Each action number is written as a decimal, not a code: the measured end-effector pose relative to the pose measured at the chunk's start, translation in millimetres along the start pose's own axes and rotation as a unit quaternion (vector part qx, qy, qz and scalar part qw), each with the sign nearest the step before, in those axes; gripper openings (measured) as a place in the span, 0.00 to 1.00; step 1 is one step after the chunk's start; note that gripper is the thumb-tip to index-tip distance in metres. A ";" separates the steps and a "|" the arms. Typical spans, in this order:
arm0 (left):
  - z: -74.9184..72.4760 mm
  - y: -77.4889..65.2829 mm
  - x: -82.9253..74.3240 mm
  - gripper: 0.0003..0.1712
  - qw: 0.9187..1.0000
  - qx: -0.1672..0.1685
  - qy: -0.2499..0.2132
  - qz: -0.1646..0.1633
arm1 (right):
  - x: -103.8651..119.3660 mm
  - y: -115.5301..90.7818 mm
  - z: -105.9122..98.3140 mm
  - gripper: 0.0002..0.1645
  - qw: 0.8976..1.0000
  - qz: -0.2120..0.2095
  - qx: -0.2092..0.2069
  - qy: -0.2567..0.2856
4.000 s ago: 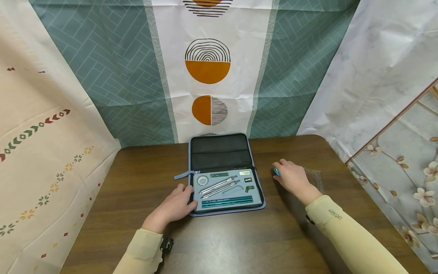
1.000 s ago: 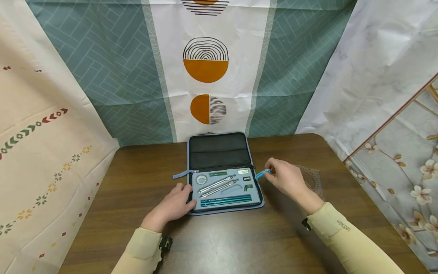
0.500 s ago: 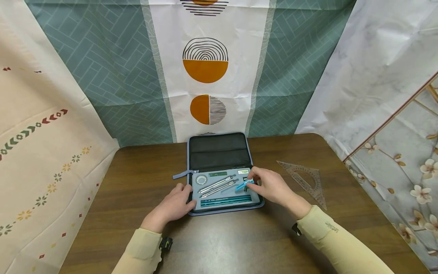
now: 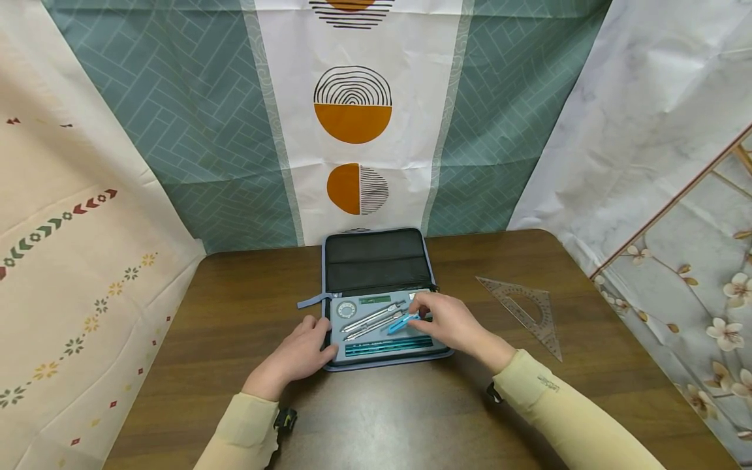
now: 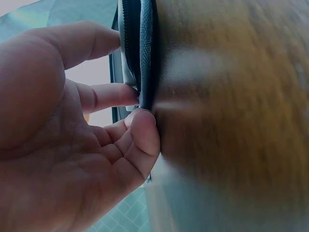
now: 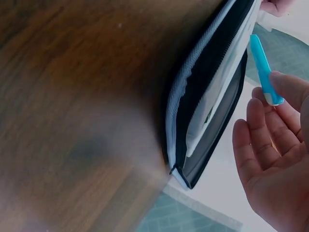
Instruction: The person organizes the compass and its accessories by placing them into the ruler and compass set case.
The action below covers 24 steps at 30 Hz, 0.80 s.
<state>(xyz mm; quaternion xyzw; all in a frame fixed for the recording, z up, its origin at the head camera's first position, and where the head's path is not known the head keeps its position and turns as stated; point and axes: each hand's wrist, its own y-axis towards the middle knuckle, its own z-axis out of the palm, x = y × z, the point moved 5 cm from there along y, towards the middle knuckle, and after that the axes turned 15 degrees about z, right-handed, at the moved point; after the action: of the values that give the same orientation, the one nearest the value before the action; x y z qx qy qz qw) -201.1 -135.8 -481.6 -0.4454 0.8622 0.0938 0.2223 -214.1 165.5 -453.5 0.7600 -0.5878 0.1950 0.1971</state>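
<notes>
An unzipped zip case (image 4: 376, 260) lies open on the table, its grey tray (image 4: 337, 352) holding two metal compasses (image 4: 371, 318), teal pencils (image 4: 388, 346) and a round white dial (image 4: 346, 309). My left hand (image 4: 302, 349) holds the case's left edge; in the left wrist view the fingers (image 5: 144, 128) curl at the zip and the thumb reaches the tray side. Over the tray's right half, my right hand (image 4: 449, 320) pinches a slim light-blue stick (image 4: 402, 323) with a white end, between thumb and fingers. That hand hides the small items below it.
A clear set square (image 4: 529, 310) with a protractor cut-out lies on the brown table (image 4: 252, 287) to the right. A blue strap (image 4: 314, 301) sticks out from the case's left side. Patterned cloths (image 4: 235, 130) hang behind and beside the table.
My right hand has carried the light-blue stick leftward from beside the set square to over the tray, uncovering the set square. The left hand has stayed on the case's edge.
</notes>
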 end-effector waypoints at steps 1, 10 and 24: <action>0.0 -0.1 0.1 0.28 1.000 0.000 -0.001 0.001 | 0.6 0.3 1.1 0.10 1.000 -0.003 0.001 -0.001; -0.5 -0.5 0.4 0.28 1.000 -0.002 0.000 0.004 | 5.0 4.6 8.9 0.11 1.000 -0.021 0.004 -0.016; 1.9 1.3 2.6 0.27 1.000 -0.002 0.001 0.002 | 5.8 8.9 18.5 0.10 0.999 -0.025 0.011 -0.040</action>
<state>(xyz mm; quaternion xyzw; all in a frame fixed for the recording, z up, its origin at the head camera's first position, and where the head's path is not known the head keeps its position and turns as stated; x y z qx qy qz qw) -202.9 -136.3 -484.6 -0.4438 0.8633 0.0956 0.2205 -220.1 148.9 -465.5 0.7840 -0.5737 0.1653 0.1700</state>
